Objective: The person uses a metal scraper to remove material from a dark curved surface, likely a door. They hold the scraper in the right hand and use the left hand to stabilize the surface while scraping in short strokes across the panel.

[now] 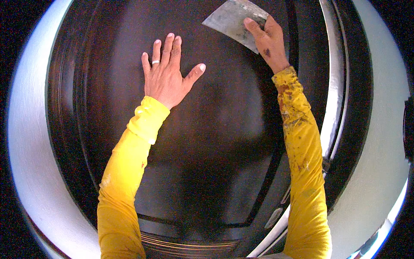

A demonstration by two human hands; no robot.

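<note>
My left hand (166, 80), with a ring on one finger, lies flat with fingers spread against the dark brown door panel (189, 129). Higher up and to the right, my right hand (269, 41) grips a thin grey sheet (235, 21) by its right side. My thumb is on the sheet's near face; the other fingers are hidden behind it. The sheet is smudged, slightly bent and tilted, and its top runs out of the picture. Whether it touches the panel I cannot tell. Dark smears mark my right wrist and yellow sleeve.
Right of the panel, bright light shows through a long gap (331, 86) beside the dark frame (359, 86). A handle plate (274, 218) sits low on the door's right side. Pale walls (32, 129) flank the frame on both sides.
</note>
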